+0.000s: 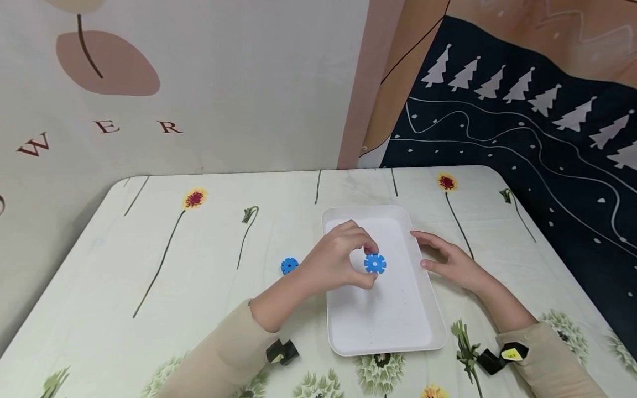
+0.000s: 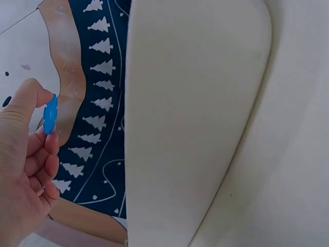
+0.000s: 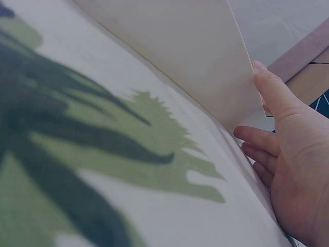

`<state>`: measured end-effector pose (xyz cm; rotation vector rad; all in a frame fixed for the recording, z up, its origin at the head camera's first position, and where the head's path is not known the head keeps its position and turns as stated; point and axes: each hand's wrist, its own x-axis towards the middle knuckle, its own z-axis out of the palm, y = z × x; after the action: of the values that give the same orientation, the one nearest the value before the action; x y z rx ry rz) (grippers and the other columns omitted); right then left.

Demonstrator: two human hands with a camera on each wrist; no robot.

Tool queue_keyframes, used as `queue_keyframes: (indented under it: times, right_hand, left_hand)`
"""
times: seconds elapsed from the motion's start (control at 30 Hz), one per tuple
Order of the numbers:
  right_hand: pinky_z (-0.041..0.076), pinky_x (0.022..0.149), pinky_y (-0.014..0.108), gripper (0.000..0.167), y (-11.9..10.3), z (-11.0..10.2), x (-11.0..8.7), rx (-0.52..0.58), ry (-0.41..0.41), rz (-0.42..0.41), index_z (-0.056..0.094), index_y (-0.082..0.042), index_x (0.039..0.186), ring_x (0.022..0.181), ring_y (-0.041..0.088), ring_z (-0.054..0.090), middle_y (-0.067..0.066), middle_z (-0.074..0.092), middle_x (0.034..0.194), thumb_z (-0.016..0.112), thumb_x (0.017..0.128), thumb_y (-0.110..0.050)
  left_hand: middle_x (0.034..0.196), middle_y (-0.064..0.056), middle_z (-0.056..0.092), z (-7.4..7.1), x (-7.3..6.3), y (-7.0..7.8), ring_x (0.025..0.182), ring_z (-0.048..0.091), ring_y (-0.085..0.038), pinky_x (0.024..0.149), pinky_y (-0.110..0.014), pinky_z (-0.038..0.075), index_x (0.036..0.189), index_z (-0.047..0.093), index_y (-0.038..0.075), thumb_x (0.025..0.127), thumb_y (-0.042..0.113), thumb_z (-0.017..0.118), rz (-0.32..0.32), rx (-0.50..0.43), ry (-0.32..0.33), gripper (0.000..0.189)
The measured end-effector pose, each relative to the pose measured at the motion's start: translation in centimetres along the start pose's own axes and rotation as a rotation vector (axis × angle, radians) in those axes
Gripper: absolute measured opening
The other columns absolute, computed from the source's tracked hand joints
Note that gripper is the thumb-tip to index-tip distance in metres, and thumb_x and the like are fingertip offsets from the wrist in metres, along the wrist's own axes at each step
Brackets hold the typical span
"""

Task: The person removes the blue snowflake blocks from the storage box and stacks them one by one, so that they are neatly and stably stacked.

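Note:
My left hand [image 1: 338, 257] is over the white tray [image 1: 383, 326], pinching a blue notched plastic disc [image 1: 375, 263] between thumb and fingers. In the left wrist view the same disc [image 2: 50, 114] appears nearly edge-on, held at its rim. A second blue disc [image 1: 289, 265] lies on the table just left of the tray, partly hidden by my left wrist. At the tray's right side, my right hand [image 1: 450, 265] rests with its fingers extended. The right wrist view has the thumb [image 3: 275, 90] right at the tray's rim and the other fingers low beside its wall.
A flower-printed cloth [image 1: 199, 287] covers the table under the tray. Behind it hangs a pale curtain [image 1: 249, 88], with a dark tree-patterned fabric [image 1: 497, 127] at the right. Small black devices [image 1: 282, 351] are worn at both wrists.

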<state>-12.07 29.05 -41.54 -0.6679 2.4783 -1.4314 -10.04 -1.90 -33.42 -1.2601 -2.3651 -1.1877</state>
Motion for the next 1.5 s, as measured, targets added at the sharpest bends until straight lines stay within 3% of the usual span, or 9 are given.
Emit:
queue_keyframes:
  times: [0.33,0.57,0.67,0.8,1.03,1.23,1.5]
  right_hand:
    - [0.027,0.098,0.01,0.059,0.0,0.0,-0.1,0.015,-0.009,-0.011,0.038,-0.005,0.145,0.131,0.038,0.033,0.02,0.034,0.147,0.063,0.092,-0.01]
    - [0.028,0.098,0.011,0.059,0.1,0.1,0.0,0.036,-0.014,-0.033,0.037,-0.005,0.146,0.126,-0.001,0.038,0.022,0.035,0.145,0.063,0.092,-0.008]
    - [0.028,0.098,0.011,0.059,0.0,0.1,0.1,0.034,-0.009,-0.036,0.038,-0.004,0.145,0.127,0.004,0.038,0.021,0.036,0.145,0.063,0.092,-0.007]
    - [0.028,0.098,0.011,0.059,0.0,0.1,0.1,0.016,-0.006,-0.028,0.038,-0.004,0.145,0.131,0.023,0.038,0.021,0.037,0.145,0.063,0.092,-0.009]
    - [0.028,0.098,0.01,0.06,0.0,0.1,0.1,0.023,-0.01,-0.002,0.038,-0.005,0.145,0.131,0.028,0.036,0.018,0.035,0.147,0.064,0.092,-0.011]
    - [0.026,0.098,0.009,0.06,-0.1,0.0,0.0,0.03,-0.012,0.01,0.037,-0.005,0.146,0.132,0.04,0.032,0.018,0.034,0.147,0.063,0.092,-0.011]
    - [0.025,0.098,0.009,0.06,-0.1,-0.1,0.0,0.023,-0.008,0.019,0.037,-0.006,0.146,0.133,0.039,0.032,0.018,0.034,0.147,0.064,0.092,-0.012]
  left_hand:
    - [0.081,0.006,0.062,-2.0,-1.5,0.1,0.083,0.052,-0.015,0.072,-0.022,0.045,0.084,0.068,0.008,0.062,0.011,0.082,0.001,-0.019,0.114,0.026]
    - [0.082,0.005,0.062,-4.0,-2.9,-0.1,0.084,0.051,-0.009,0.072,-0.024,0.046,0.083,0.067,0.008,0.06,0.007,0.081,-0.016,-0.002,0.16,0.027]
    - [0.082,0.006,0.062,-4.7,-3.6,-0.4,0.084,0.051,-0.009,0.072,-0.024,0.046,0.084,0.067,0.008,0.06,0.006,0.081,-0.033,0.008,0.174,0.028]
    - [0.082,0.007,0.061,-5.5,-4.5,-1.0,0.083,0.052,-0.011,0.072,-0.024,0.046,0.084,0.067,0.009,0.059,0.005,0.081,-0.054,0.019,0.19,0.028]
    - [0.083,0.009,0.061,-6.8,-6.0,-1.6,0.083,0.052,-0.009,0.07,-0.025,0.048,0.084,0.067,0.01,0.06,0.006,0.082,-0.151,0.053,0.191,0.028]
    - [0.084,0.009,0.061,-7.4,-7.1,-2.3,0.084,0.052,-0.011,0.071,-0.027,0.048,0.085,0.068,0.01,0.061,0.008,0.084,-0.189,0.087,0.182,0.029]
    - [0.085,0.01,0.061,-7.6,-8.5,-3.2,0.084,0.054,-0.014,0.07,-0.037,0.05,0.087,0.068,0.01,0.063,0.007,0.084,-0.262,0.085,0.163,0.029]
